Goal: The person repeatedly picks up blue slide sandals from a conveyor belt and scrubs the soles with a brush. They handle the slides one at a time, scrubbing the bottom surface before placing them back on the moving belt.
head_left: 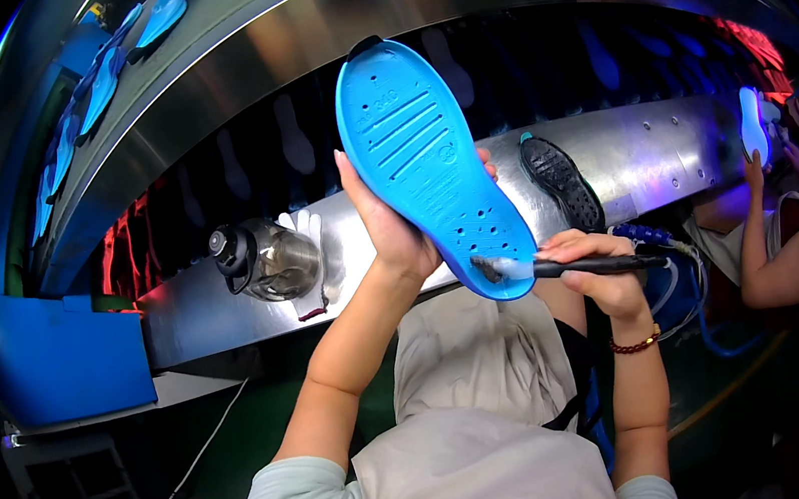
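Ahead of us runs a long steel ledge (226,308), and on it, at about nine o'clock from our hands, a dark-capped bottle (265,259) lies on its side with a white glove (309,236) just behind it. At two o'clock from the hands a black sole (562,183) leans on the same ledge. A blue bin (66,359) sits at the far left, and more blue soles (101,87) hang along the curved hood at eleven o'clock. At three o'clock another person (787,244) holds up a pale sole (752,127) of their own. Nothing stands between us and our work; only our apron (483,420) fills the lower middle. Our left hand (392,230) is clamped on the blue insole (429,165), fingers behind it and thumb at its left edge, holding it upright with its heel end at twelve o'clock and its toe end down at five o'clock. Our right hand (599,269), a bead bracelet (634,345) at its wrist, is closed around a black brush (573,267), which points toward nine o'clock; its bristles touch the insole's lower end, just right of the left wrist.
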`<move>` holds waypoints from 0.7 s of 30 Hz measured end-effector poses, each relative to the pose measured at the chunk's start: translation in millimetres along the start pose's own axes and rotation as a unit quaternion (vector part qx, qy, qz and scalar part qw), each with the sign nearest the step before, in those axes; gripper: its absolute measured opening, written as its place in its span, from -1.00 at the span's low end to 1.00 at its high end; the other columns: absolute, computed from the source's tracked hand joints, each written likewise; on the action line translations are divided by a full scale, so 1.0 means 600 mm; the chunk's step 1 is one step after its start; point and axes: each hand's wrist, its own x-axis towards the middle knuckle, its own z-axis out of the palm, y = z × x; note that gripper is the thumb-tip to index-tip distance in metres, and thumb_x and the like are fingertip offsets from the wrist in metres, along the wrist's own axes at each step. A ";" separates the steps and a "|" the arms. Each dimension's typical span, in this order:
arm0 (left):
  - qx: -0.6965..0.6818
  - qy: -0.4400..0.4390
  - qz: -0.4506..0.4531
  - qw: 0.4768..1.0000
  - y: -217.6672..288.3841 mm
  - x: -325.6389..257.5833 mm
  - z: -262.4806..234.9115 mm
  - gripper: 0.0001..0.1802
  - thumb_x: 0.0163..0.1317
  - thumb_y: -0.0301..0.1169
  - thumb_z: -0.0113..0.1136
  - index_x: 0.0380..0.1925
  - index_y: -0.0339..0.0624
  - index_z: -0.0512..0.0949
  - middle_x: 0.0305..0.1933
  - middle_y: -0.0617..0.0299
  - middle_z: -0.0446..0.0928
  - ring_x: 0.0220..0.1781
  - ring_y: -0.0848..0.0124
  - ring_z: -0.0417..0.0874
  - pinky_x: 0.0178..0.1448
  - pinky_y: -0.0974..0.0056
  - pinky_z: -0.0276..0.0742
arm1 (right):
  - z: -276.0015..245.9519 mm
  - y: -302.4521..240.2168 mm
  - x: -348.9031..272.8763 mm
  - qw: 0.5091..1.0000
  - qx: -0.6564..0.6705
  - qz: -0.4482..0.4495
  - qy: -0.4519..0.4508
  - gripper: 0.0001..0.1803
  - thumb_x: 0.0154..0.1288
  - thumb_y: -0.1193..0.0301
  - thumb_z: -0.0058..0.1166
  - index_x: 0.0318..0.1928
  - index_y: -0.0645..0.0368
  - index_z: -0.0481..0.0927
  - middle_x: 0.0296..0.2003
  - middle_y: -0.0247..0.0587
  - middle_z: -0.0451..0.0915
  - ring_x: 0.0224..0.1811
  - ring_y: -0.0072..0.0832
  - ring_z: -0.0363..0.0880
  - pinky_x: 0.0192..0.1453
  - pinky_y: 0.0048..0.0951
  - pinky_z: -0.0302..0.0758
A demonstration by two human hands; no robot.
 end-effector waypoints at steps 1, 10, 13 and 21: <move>-0.005 0.008 -0.003 1.000 -0.002 0.004 0.005 0.01 -0.01 0.43 -0.60 0.10 -0.24 0.22 -0.08 -0.17 0.41 -0.12 0.04 0.51 -0.04 0.01 0.44 | 0.007 0.006 -0.003 0.992 0.120 0.025 0.020 -0.78 0.00 0.68 0.04 -0.26 0.41 0.52 -0.17 0.14 0.51 -0.11 -0.26 0.51 0.09 -0.34 0.38; -0.005 -0.065 -0.140 0.988 -0.038 -0.029 -0.052 -0.44 0.23 -0.12 -0.22 0.14 -0.25 0.19 0.01 0.03 0.42 -0.02 0.26 0.50 0.07 0.20 0.42 | 0.038 -0.038 0.011 0.996 -0.082 0.020 -0.023 -0.75 -0.06 0.68 0.12 -0.27 0.36 0.57 -0.28 -0.07 0.60 -0.34 -0.52 0.58 -0.21 -0.58 0.50; 0.025 -0.043 -0.208 0.977 -0.030 -0.026 -0.042 -0.46 0.19 -0.16 -0.13 0.08 -0.30 0.27 -0.02 0.01 0.43 -0.05 0.28 0.51 0.06 0.24 0.42 | 0.012 -0.076 0.014 0.992 -0.053 0.102 -0.041 -0.75 -0.07 0.69 0.10 -0.27 0.37 0.57 -0.27 -0.02 0.59 -0.26 -0.42 0.59 -0.14 -0.53 0.50; 0.184 -0.056 -0.369 0.909 0.003 -0.025 -0.016 -0.38 0.16 -0.13 -0.08 0.14 -0.32 0.22 0.05 0.00 0.39 0.00 0.30 0.47 0.10 0.28 0.35 | 0.003 -0.110 0.036 0.946 -0.202 -0.009 -0.252 -0.80 -0.06 0.57 0.18 -0.31 0.25 0.59 -0.29 -0.11 0.60 -0.23 -0.34 0.60 -0.15 -0.50 0.52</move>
